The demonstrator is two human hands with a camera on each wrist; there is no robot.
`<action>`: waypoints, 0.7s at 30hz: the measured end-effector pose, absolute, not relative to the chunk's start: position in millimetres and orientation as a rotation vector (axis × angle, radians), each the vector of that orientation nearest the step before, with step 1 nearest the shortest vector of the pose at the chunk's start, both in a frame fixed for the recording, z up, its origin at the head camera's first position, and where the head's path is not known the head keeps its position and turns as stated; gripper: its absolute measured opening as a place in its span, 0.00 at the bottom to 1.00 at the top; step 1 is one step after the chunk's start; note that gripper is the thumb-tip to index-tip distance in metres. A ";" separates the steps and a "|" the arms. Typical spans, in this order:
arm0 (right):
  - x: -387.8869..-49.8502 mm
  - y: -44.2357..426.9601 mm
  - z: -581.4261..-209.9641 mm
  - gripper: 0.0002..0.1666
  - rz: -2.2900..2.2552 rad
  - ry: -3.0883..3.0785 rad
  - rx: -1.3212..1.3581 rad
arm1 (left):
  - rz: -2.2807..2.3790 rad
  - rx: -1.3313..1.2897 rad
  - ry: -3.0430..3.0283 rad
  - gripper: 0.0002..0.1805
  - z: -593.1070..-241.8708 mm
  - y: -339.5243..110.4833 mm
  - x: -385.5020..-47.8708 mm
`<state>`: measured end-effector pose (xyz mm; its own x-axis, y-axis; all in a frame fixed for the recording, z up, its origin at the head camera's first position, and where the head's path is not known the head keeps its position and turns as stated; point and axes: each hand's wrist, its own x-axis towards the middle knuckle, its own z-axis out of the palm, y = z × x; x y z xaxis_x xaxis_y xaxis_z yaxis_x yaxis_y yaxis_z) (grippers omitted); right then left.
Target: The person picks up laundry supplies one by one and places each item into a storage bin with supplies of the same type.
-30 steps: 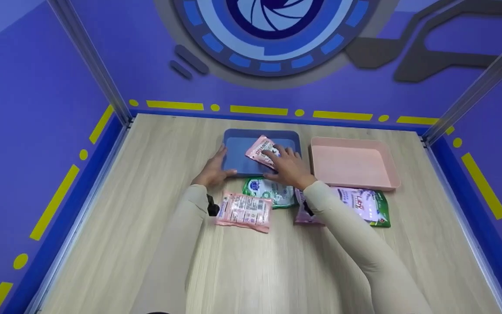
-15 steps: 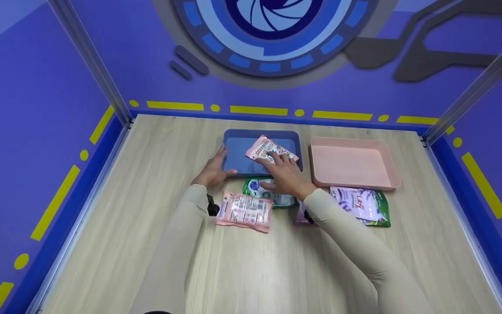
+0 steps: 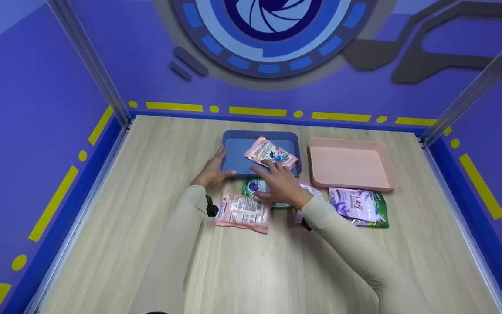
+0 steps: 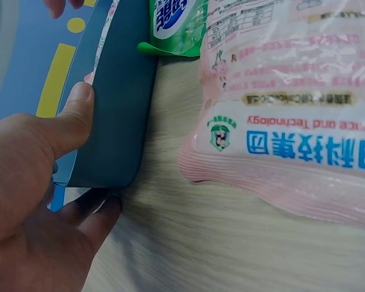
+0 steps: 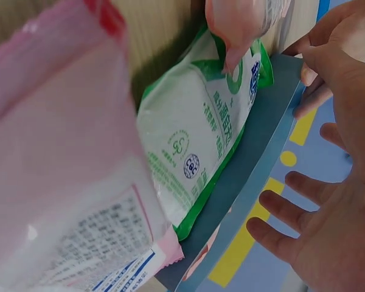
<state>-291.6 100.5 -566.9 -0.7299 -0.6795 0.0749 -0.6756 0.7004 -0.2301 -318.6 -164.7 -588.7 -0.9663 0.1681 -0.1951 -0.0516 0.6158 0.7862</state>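
Note:
In the head view, the left hand (image 3: 211,171) holds the front left corner of a blue tray (image 3: 235,153); the left wrist view shows its thumb against the tray wall (image 4: 118,121) and other fingers around the corner. A pink packet (image 3: 270,152) lies slanted inside the tray. Over the tray's front edge, the right hand (image 3: 282,185) has its fingers spread and grips nothing; in the right wrist view this hand (image 5: 328,213) is loosely extended. Beneath it, a green and white packet (image 5: 188,134) lies against the tray's front wall, partly hidden.
A pink tray (image 3: 351,165) stands right of the blue one. Before it lies a purple packet (image 3: 357,204) overlapping a green one. A pink packet (image 3: 243,211) lies in front of the green and white packet. Another pinkish packet (image 3: 311,189) is partly behind the right wrist. Blue walls surround the table.
The right hand has drawn back from the packet in the blue tray toward the tray's front edge, uncovering more of that packet. The left hand has stayed at the corner.

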 end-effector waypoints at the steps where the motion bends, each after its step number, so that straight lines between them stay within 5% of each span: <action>1: -290.6 100.4 -567.5 0.48 -0.376 2.882 -1.153 | 1.277 0.086 2.588 0.48 -588.7 -164.7 -318.3; 21: -268.3 96.4 -575.6 0.47 -0.394 2.828 -1.199 | 1.298 0.072 2.578 0.49 -589.2 -164.8 -318.3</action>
